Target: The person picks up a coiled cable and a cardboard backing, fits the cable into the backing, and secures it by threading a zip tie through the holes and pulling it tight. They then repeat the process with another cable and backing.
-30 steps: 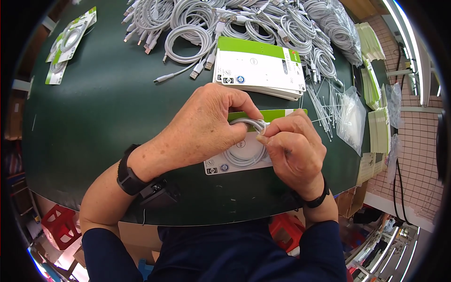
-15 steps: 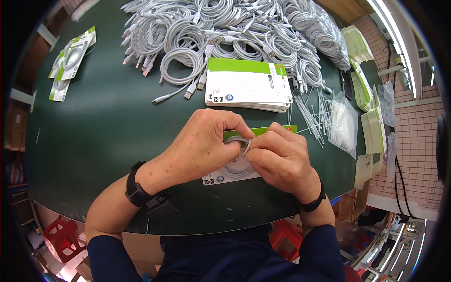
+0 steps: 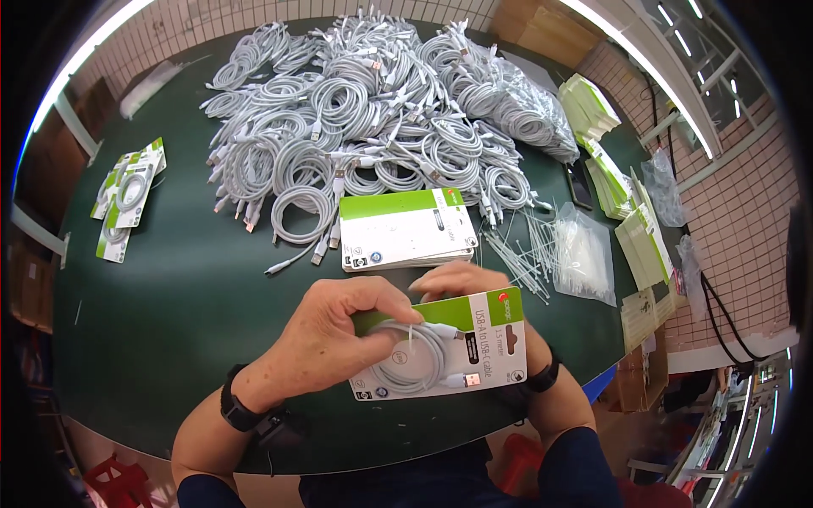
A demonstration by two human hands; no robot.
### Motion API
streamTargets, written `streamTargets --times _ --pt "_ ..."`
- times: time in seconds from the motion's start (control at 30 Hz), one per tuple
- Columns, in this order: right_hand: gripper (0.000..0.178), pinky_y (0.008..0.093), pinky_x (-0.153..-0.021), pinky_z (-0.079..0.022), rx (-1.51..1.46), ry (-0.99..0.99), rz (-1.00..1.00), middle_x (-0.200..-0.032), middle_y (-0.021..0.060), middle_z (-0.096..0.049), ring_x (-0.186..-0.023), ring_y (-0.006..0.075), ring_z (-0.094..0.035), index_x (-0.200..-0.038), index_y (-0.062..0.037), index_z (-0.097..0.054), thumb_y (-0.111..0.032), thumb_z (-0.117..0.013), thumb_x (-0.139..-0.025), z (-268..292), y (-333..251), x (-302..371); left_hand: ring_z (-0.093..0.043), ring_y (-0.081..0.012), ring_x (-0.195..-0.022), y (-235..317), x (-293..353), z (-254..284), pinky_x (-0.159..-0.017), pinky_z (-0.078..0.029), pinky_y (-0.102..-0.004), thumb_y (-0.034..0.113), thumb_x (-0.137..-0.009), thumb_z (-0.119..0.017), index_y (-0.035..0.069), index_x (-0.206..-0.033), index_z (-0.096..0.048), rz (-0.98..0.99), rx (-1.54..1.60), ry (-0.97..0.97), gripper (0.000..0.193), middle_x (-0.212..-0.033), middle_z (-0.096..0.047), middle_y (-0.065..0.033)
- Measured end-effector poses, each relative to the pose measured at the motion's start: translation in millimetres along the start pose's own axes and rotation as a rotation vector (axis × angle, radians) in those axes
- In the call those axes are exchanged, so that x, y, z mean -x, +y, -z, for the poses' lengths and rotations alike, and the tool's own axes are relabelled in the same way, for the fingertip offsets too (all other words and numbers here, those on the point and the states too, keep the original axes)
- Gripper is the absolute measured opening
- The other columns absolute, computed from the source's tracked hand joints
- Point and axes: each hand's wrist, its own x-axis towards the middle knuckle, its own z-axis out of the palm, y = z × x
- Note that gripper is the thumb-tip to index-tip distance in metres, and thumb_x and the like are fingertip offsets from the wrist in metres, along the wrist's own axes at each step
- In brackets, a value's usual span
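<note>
A green-and-white cardboard card (image 3: 508,374) is tilted up above the near table edge, with a coiled white USB cable (image 3: 438,360) lying against its front. My left hand (image 3: 326,343) pinches the coil and the card's left part between thumb and fingers. A thin white cable tie (image 3: 411,341) loops over the coil beside those fingertips. My right hand (image 3: 464,278) is behind the card; its bent fingers show above the upper edge, and the card hides the rest. Whatever those fingers hold is out of sight. Just beyond lies a stack of similar cards (image 3: 402,233).
A large heap of coiled white cables (image 3: 356,110) covers the far table. Loose cable ties (image 3: 521,258) and a clear bag of ties (image 3: 584,258) lie to the right, near more card stacks (image 3: 639,245). Carded cables (image 3: 127,199) sit at the far left.
The card with the coil has been raised and tilted up from the table. My right hand has gone from the coil's front to behind the card. The head view has shifted.
</note>
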Motion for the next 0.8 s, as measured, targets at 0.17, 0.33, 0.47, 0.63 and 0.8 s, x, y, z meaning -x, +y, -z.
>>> streamTargets --times 0.17,0.33,0.47,0.63,0.8 --pt "0.056 0.0273 -0.084 -0.055 -0.529 -0.083 -0.195 -0.108 0.0065 -0.069 -0.098 0.0187 -0.068 -0.122 -0.0039 -0.069 -0.024 -0.088 -0.074 -19.7 -12.5 4.8 -0.068 -0.013 -0.092 -3.6 2.9 0.4 -0.083 -0.055 -0.0263 -0.013 -0.078 -0.062 0.001 -0.102 -0.075 -0.018 -0.015 -0.005 0.03 -0.102 -0.073 -0.0076" --pt "0.045 0.0279 -0.078 -0.054 -0.386 -0.143 -0.159 -0.104 0.0092 -0.07 -0.09 0.0172 -0.068 -0.114 -0.0023 -0.071 -0.022 -0.084 -0.077 -12.8 2.3 8.8 -0.069 -0.0138 -0.092 -3.9 0.2 0.2 -0.083 -0.055 -0.0268 -0.013 -0.078 -0.062 0.001 -0.1 -0.075 0.002 -0.035 0.001 0.029 -0.101 -0.073 -0.0078" --pt "0.04 0.0285 -0.068 -0.051 -0.199 -0.165 -0.047 -0.096 0.0082 -0.068 -0.08 0.0185 -0.067 -0.108 -0.0028 -0.07 -0.021 -0.083 -0.074 -11.8 8.6 6.3 -0.068 -0.0109 -0.079 -12.2 0.8 -2.0 -0.069 -0.053 -0.0254 -0.008 -0.08 -0.063 0.001 -0.103 -0.074 -0.009 -0.097 -0.011 0.027 -0.093 -0.074 -0.0066" --pt "0.025 0.0312 -0.059 -0.05 0.065 -0.169 0.147 -0.086 0.0062 -0.063 -0.07 0.0208 -0.063 -0.096 -0.0044 -0.068 -0.014 -0.079 -0.075 -9.5 9.1 -0.6 -0.067 -0.0111 -0.075 -20.5 -1.1 -4.0 -0.065 -0.052 -0.0263 -0.007 -0.079 -0.064 0.001 -0.103 -0.073 -0.087 -0.156 -0.02 0.027 -0.092 -0.073 -0.0067" --pt "0.018 0.033 -0.055 -0.05 0.186 -0.076 0.269 -0.08 0.0052 -0.061 -0.065 0.0233 -0.061 -0.088 -0.0062 -0.068 -0.006 -0.077 -0.073 -10.6 0.2 -10.0 -0.068 -0.0123 -0.08 -16.8 0.8 -4.6 -0.07 -0.053 -0.0269 -0.008 -0.078 -0.064 0.001 -0.102 -0.074 -0.048 -0.139 -0.038 0.028 -0.093 -0.073 -0.0069"
